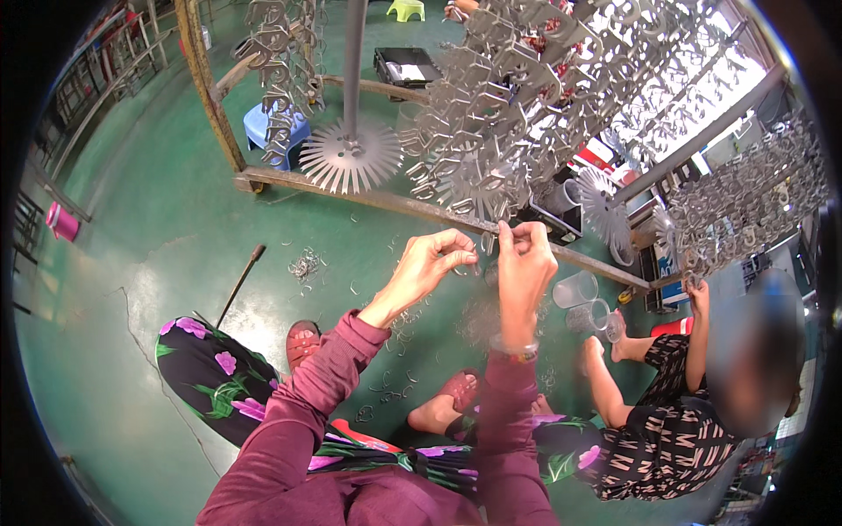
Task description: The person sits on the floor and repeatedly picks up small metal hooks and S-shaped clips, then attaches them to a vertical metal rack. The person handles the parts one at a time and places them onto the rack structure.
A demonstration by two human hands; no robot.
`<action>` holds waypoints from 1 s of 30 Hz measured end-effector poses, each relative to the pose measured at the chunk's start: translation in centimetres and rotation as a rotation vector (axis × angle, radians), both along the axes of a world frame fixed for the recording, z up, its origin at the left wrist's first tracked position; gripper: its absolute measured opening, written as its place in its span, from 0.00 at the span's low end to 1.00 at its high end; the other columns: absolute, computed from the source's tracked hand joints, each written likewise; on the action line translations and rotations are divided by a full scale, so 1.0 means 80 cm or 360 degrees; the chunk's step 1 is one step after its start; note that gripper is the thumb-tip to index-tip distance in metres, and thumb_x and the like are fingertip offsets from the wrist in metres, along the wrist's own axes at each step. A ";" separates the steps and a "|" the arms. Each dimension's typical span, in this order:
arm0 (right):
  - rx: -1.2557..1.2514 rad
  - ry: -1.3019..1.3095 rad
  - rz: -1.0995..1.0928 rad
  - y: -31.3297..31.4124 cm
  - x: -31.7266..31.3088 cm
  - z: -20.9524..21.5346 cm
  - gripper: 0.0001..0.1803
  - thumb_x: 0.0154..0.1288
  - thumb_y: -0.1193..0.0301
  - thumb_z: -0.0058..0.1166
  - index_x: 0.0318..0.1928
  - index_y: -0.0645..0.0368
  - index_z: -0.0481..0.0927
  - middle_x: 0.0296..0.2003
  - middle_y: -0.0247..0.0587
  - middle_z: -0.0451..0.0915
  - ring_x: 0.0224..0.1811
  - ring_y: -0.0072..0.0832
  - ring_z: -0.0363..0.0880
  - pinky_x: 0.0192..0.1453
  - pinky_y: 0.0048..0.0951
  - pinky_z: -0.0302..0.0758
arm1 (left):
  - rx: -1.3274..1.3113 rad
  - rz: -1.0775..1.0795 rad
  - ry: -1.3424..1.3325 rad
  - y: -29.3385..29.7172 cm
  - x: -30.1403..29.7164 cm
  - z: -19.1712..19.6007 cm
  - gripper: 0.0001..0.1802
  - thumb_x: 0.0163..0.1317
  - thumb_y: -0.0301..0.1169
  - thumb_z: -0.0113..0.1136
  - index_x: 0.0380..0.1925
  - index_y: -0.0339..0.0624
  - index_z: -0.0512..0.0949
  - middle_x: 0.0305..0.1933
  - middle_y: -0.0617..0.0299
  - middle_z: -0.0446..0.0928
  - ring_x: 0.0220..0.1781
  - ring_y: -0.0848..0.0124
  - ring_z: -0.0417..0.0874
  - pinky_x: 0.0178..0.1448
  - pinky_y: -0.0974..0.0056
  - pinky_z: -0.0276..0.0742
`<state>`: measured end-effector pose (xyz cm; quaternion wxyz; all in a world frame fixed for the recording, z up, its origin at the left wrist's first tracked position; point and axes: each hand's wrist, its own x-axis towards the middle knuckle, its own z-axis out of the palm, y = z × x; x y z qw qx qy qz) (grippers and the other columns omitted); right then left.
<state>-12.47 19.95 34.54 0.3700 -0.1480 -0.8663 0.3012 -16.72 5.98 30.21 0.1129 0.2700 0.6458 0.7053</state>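
My left hand point(434, 260) is closed in a pinch. A small curved metal piece point(461, 271) shows at its fingertips. Just beside it, my right hand point(524, 260) is raised, with thumb and forefinger pressed together at the lower end of the hanging metal hooks point(491, 131). Whatever lies between those right fingertips is too small to make out. The hooks are grey, bent pieces strung in dense vertical chains above a wooden-framed rack point(395, 203). More loose curved metal pieces point(305, 265) lie scattered on the green floor below my hands.
A slotted metal disc point(353, 156) on a pole stands at the rack's left. Two clear plastic tubs point(575, 290) sit right of my hands. A co-worker point(675, 430) crouches at the right, one hand at another hook rack. A blue stool point(279, 131) and a dark rod point(241, 285) are leftward.
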 end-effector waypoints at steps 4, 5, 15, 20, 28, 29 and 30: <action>0.0347 -0.0005 -0.0125 0.007 -0.031 -0.008 0.13 0.54 0.71 0.63 0.29 0.62 0.71 0.22 0.44 0.78 0.23 0.43 0.77 0.31 0.40 0.70 | 0.0092 0.0001 0.0042 0.013 -0.020 0.015 0.09 0.61 0.29 0.57 0.34 0.33 0.78 0.30 0.62 0.81 0.35 0.76 0.81 0.40 0.69 0.75; 0.0281 -0.0038 -0.0152 0.007 -0.036 -0.009 0.12 0.53 0.71 0.63 0.29 0.61 0.71 0.23 0.46 0.78 0.26 0.50 0.77 0.34 0.44 0.70 | 0.0090 -0.0012 0.0058 0.016 -0.026 0.014 0.09 0.60 0.29 0.58 0.34 0.33 0.78 0.30 0.62 0.81 0.35 0.76 0.80 0.40 0.69 0.75; 0.0105 -0.0067 -0.0176 0.019 -0.052 -0.014 0.11 0.49 0.78 0.62 0.29 0.63 0.71 0.21 0.41 0.77 0.22 0.31 0.76 0.31 0.34 0.71 | -0.0104 0.0071 0.0345 0.048 -0.072 0.009 0.09 0.58 0.29 0.59 0.34 0.34 0.77 0.27 0.58 0.80 0.30 0.74 0.79 0.37 0.66 0.73; -0.0282 0.0008 -0.0002 0.021 -0.042 -0.012 0.11 0.47 0.82 0.60 0.27 0.62 0.70 0.19 0.31 0.73 0.19 0.14 0.67 0.25 0.21 0.66 | -0.0197 0.0045 0.0388 0.047 -0.073 0.013 0.10 0.58 0.30 0.60 0.34 0.34 0.77 0.26 0.56 0.79 0.28 0.74 0.77 0.34 0.65 0.71; -0.0390 -0.0073 0.0222 0.030 -0.015 -0.011 0.08 0.48 0.82 0.58 0.26 0.62 0.71 0.21 0.30 0.75 0.21 0.11 0.66 0.25 0.18 0.65 | -0.0241 -0.0037 0.0386 0.048 -0.063 0.012 0.09 0.57 0.30 0.61 0.33 0.35 0.78 0.25 0.58 0.79 0.28 0.76 0.75 0.34 0.64 0.71; -0.0379 -0.0098 0.0239 0.030 -0.014 -0.011 0.07 0.48 0.82 0.58 0.26 0.63 0.71 0.21 0.30 0.76 0.20 0.12 0.66 0.25 0.18 0.65 | -0.0259 -0.0042 0.0395 0.048 -0.063 0.013 0.10 0.56 0.31 0.62 0.33 0.34 0.78 0.25 0.58 0.79 0.28 0.75 0.76 0.34 0.64 0.71; -0.0368 -0.0124 0.0255 0.031 -0.012 -0.010 0.07 0.49 0.81 0.58 0.26 0.63 0.72 0.21 0.31 0.76 0.20 0.12 0.66 0.25 0.18 0.65 | -0.0278 -0.0047 0.0404 0.047 -0.063 0.012 0.10 0.56 0.31 0.62 0.32 0.34 0.78 0.26 0.57 0.79 0.28 0.74 0.77 0.34 0.64 0.71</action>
